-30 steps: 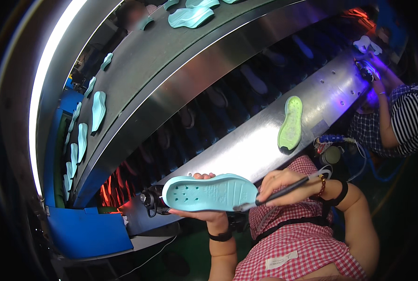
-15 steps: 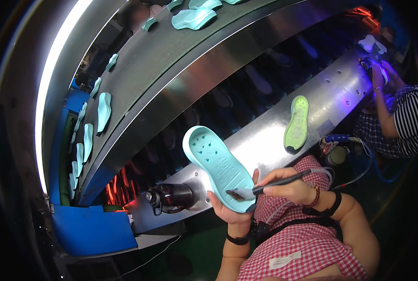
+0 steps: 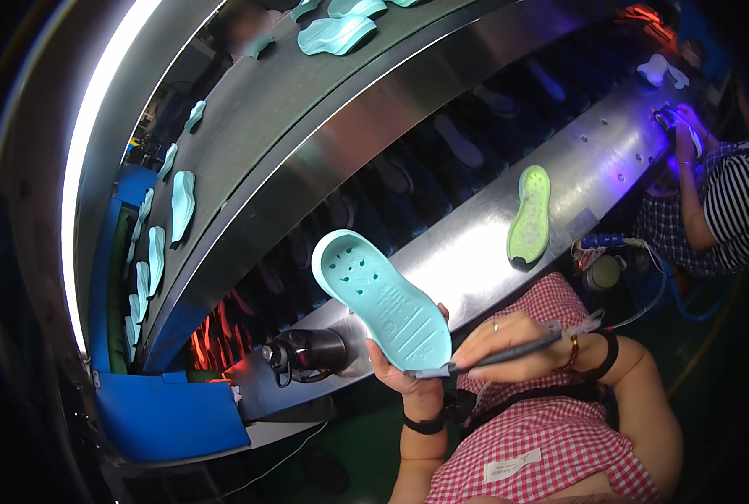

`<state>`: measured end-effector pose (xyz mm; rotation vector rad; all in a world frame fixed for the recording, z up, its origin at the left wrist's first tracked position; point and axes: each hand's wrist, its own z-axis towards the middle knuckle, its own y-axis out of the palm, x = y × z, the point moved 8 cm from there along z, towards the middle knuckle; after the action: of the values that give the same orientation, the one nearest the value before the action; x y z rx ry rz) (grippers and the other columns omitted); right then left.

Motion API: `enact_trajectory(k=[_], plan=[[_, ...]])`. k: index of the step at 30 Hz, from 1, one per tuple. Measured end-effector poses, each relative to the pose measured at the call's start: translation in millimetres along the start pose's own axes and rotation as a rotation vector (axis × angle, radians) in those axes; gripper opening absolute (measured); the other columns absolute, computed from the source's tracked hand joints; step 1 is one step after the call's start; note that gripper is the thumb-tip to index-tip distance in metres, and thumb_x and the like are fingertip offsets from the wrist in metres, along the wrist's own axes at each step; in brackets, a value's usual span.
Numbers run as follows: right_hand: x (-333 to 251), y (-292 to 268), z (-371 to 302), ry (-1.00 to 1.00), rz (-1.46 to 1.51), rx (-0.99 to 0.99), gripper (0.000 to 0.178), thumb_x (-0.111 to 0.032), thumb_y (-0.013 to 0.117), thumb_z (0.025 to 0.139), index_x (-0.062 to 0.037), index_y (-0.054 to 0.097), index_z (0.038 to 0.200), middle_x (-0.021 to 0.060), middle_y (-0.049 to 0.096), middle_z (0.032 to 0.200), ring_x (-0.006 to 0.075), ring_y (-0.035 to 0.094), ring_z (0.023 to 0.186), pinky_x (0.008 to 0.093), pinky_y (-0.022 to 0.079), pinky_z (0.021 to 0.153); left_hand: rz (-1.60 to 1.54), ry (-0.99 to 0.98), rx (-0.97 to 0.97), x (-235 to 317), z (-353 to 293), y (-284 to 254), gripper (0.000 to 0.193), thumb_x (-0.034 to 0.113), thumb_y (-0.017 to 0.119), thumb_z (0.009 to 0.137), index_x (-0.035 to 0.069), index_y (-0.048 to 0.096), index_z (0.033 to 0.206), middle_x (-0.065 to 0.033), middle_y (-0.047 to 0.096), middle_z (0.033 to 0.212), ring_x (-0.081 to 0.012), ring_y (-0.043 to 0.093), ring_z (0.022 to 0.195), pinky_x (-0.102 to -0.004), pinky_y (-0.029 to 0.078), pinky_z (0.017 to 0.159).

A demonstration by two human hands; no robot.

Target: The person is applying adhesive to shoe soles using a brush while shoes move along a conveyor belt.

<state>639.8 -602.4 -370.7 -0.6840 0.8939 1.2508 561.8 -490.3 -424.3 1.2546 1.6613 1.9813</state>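
My left hand point(image 3: 397, 371) grips the lower end of a light-blue shoe sole point(image 3: 379, 290) from beneath, fingers on both edges. The sole tilts up and away, its hollow side toward me, showing small holes at the far end and grooves near my hand. In my right hand point(image 3: 521, 332) is a flat brush point(image 3: 500, 356) with a dark handle. Its tip lies at the sole's near bottom edge, close to my left palm; the bristles are hard to make out. Beyond my right hand, a yellow-green sole point(image 3: 530, 220) rests on the metal bench point(image 3: 467, 244).
A dark bottle point(image 3: 314, 351) stands on the bench at left. More light-blue soles point(image 3: 183, 202) line the curved conveyor belt point(image 3: 248, 143). A jar point(image 3: 603, 273) and blue connector point(image 3: 603, 241) with tubing are at right. A co-worker point(image 3: 694, 193) handles a piece under violet light.
The brush has moved from the sole's grooved inside down to its near bottom edge. My left hand has shifted slightly left with the sole. Belt soles have moved slightly.
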Motion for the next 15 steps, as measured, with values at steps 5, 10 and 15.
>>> enact_trajectory(k=[5,10,15], plan=[[4.3,-6.2,2.0,0.088,-0.016,0.07,0.02,-0.004,0.065,0.072,0.0001,0.064,0.092,0.0135,0.065,0.091,0.0219,0.063,0.085,0.0288,0.05,0.076,0.002,-0.02,0.001,-3.8,4.8,3.0,0.053,0.046,0.043,0.084,0.013,0.043,0.126,-0.0077,0.048,0.123,-0.028,0.047,0.109,-0.0531,0.03,0.094],[10.2,-19.0,3.5,0.134,0.028,0.094,0.02,-0.004,0.066,0.072,0.0001,0.064,0.092,0.0133,0.065,0.091,0.0214,0.063,0.084,0.0288,0.049,0.075,0.063,-0.003,-0.053,-5.0,5.7,9.7,0.053,0.047,0.042,0.084,0.014,0.043,0.126,-0.0076,0.049,0.121,-0.0274,0.047,0.108,-0.0532,0.031,0.091],[5.9,-10.5,5.6,0.091,0.049,-0.012,0.02,-0.003,0.066,0.072,-0.0006,0.065,0.092,0.0132,0.065,0.091,0.0203,0.064,0.082,0.0274,0.05,0.073,-0.081,-0.027,0.046,-10.3,8.0,7.9,0.054,0.048,0.04,0.084,0.013,0.043,0.126,-0.0102,0.049,0.12,-0.0306,0.05,0.103,-0.0552,0.033,0.088]])
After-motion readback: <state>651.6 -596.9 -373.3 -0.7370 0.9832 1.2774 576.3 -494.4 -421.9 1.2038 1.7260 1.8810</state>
